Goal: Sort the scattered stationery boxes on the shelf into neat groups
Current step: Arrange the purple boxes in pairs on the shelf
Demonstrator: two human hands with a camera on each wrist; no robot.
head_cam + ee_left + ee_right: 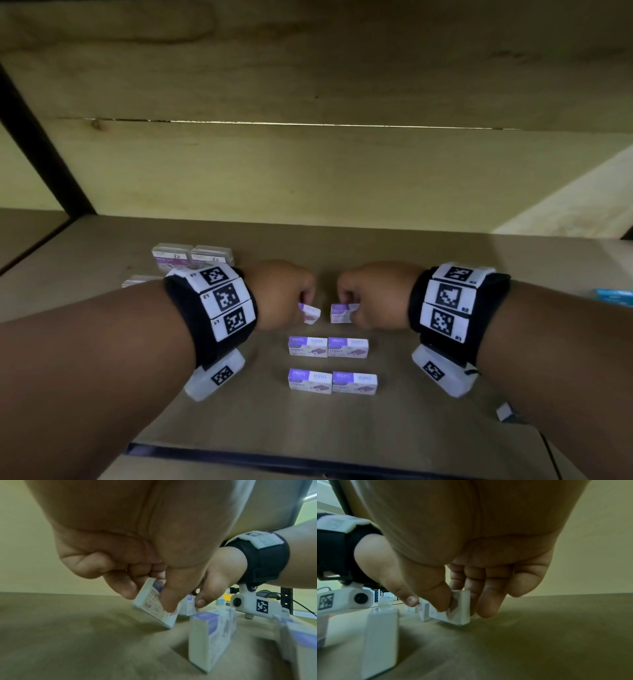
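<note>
Two rows of small purple-and-white staple boxes stand on the wooden shelf (428, 342): a nearer pair (332, 381) and a pair (328, 346) behind it. Further back, my left hand (287, 294) pinches another staple box (310, 313), (154, 604) between thumb and fingers, tilted, its lower edge near the shelf. My right hand (368, 294) pinches a matching box (340, 313), (453, 609) beside it, a small gap between the two boxes. Both held boxes sit just behind the second row.
Clear plastic boxes (191, 255) lie at the back left of the shelf, with another (137, 281) partly hidden by my left wrist. A blue box (613, 297) lies at the far right edge. The shelf's back wall (308, 171) rises close behind.
</note>
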